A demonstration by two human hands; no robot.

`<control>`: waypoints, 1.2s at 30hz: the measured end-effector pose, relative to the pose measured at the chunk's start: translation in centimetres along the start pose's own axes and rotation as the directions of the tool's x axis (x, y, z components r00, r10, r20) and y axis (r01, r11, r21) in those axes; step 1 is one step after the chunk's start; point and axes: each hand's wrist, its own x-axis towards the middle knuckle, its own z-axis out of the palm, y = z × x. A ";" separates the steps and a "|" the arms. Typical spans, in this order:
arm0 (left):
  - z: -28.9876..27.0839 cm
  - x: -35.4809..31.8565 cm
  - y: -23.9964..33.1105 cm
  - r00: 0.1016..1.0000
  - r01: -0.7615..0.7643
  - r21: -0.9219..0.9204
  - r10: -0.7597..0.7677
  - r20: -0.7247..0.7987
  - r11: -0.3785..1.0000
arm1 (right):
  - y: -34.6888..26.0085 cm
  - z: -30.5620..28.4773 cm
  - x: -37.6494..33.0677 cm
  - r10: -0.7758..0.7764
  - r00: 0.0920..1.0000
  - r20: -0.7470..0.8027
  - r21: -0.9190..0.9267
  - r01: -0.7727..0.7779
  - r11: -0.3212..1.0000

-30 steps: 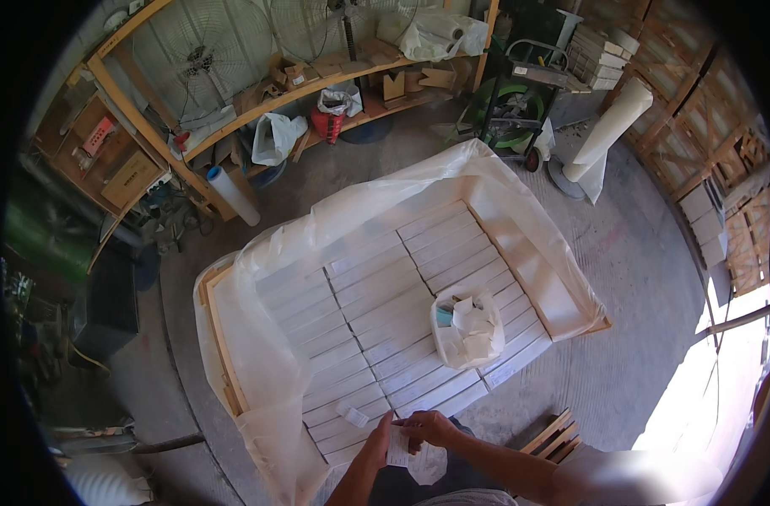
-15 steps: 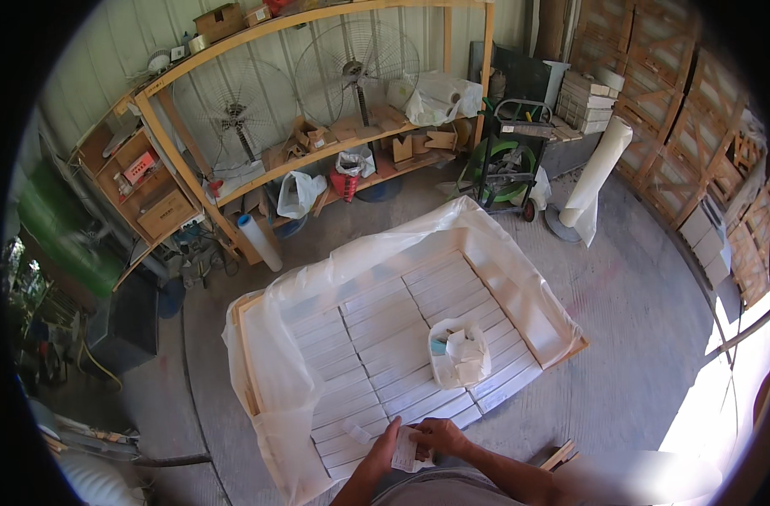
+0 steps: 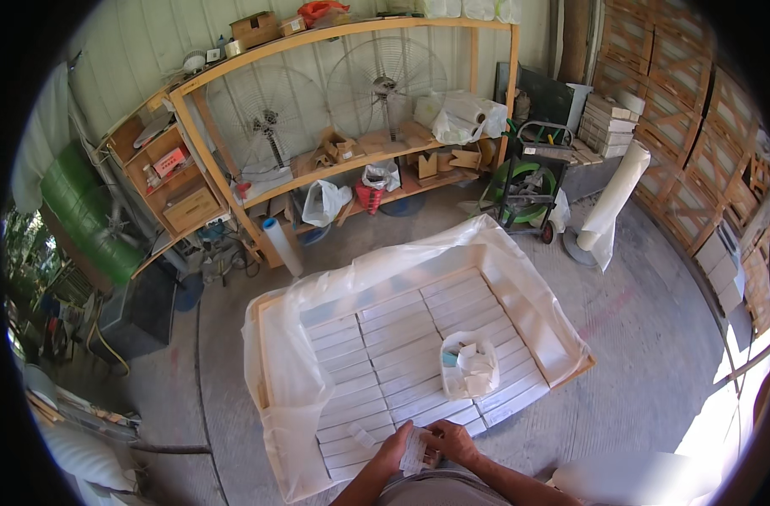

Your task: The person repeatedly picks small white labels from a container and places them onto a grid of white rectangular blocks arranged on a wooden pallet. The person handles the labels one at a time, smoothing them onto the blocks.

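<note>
- A large wooden shelf unit (image 3: 317, 169) stands along the back wall, holding two fans, boxes and bags.
- A shallow wooden crate (image 3: 570, 375) lined with clear plastic sheet (image 3: 292, 396) lies on the concrete floor, filled with rows of flat white boxes (image 3: 385, 354).
- A white plastic bag (image 3: 467, 367) sits on those boxes, right of centre.
- At the crate's near edge, the left hand (image 3: 395, 447) and right hand (image 3: 454, 438) together grip a small white packet (image 3: 416, 451), fingers curled around it.
</note>
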 end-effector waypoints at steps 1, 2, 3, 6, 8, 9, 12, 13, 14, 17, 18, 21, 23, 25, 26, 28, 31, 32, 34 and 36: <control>0.2 -0.1 0.1 1.000 0.008 -0.005 -0.008 -0.005 1.000 | -0.2 -0.1 -0.1 -0.007 1.000 -0.011 -0.002 0.007 1.000; 0.6 -0.3 0.1 1.000 0.019 -0.012 -0.019 -0.011 1.000 | -0.4 -0.3 -0.3 -0.011 1.000 -0.018 -0.002 0.011 1.000; 0.8 -0.6 0.4 1.000 0.027 -0.023 -0.026 0.001 0.999 | -0.6 -0.4 -0.5 -0.015 1.000 -0.026 -0.002 0.015 1.000; 1.6 -1.5 1.1 0.997 0.043 -0.068 -0.038 0.073 0.997 | -0.1 -0.6 -0.2 -0.122 0.991 -0.056 -0.014 0.122 0.992; 1.9 -2.3 1.6 0.996 0.038 -0.095 -0.030 0.084 0.995 | 0.0 -0.4 0.4 -0.143 0.989 -0.035 0.021 0.143 0.989; 1.9 -2.5 1.6 0.997 0.024 -0.129 -0.014 0.074 0.991 | -0.7 -0.5 0.2 -0.154 0.987 -0.042 0.005 0.154 0.988; 2.3 -2.3 2.2 0.996 -0.061 -0.131 0.068 0.053 0.989 | -0.9 -0.5 0.7 -0.346 0.932 -0.106 -0.135 0.331 0.934; 2.1 -2.1 1.8 0.996 -0.062 -0.154 0.072 0.058 0.986 | -1.1 -0.4 0.2 -0.330 0.937 -0.111 -0.168 0.310 0.936; 1.9 -2.1 1.8 0.994 -0.075 -0.171 0.086 0.061 0.982 | -1.9 -0.3 -0.1 -0.326 0.938 -0.117 -0.200 0.299 0.933; 1.0 -1.7 1.6 0.994 -0.107 -0.147 0.110 0.012 0.983 | -2.4 0.3 -0.2 -0.426 0.891 -0.161 -0.288 0.370 0.883; 1.0 -1.7 1.6 0.994 -0.102 -0.165 0.105 0.015 0.981 | -2.4 0.4 -0.2 -0.476 0.861 -0.178 -0.317 0.407 0.856; 1.0 -1.8 1.8 0.996 -0.091 -0.206 0.094 0.003 0.974 | -2.5 0.6 0.0 -0.542 0.812 -0.218 -0.356 0.451 0.819; 1.0 -1.7 1.8 0.996 -0.092 -0.219 0.086 -0.035 0.971 | -2.5 0.7 0.0 -0.557 0.802 -0.216 -0.385 0.455 0.803; 0.6 -1.4 1.5 0.994 -0.106 -0.210 0.095 -0.061 0.972 | -2.4 0.9 0.0 -0.572 0.792 -0.214 -0.401 0.463 0.790; 0.6 -1.3 1.4 0.992 -0.112 -0.206 0.099 -0.072 0.972 | -2.4 0.9 0.0 -0.578 0.787 -0.214 -0.405 0.467 0.786; 0.7 -1.1 1.3 0.990 -0.126 -0.196 0.109 -0.091 0.972 | -2.3 1.0 0.0 -0.586 0.781 -0.216 -0.409 0.472 0.781; 0.2 -0.7 1.0 0.989 -0.134 -0.214 0.118 -0.088 0.968 | -2.3 0.9 0.0 -0.585 0.781 -0.219 -0.403 0.473 0.783; 0.2 -0.7 0.9 0.989 -0.136 -0.225 0.120 -0.080 0.965 | -2.3 0.9 0.0 -0.582 0.783 -0.219 -0.398 0.473 0.786; 0.2 -0.7 0.9 0.989 -0.133 -0.230 0.115 -0.089 0.964 | -2.3 0.9 0.0 -0.579 0.787 -0.213 -0.395 0.473 0.788; 0.4 -0.8 1.0 0.990 -0.129 -0.237 0.110 -0.093 0.963 | -2.4 0.8 0.0 -0.580 0.790 -0.200 -0.401 0.474 0.784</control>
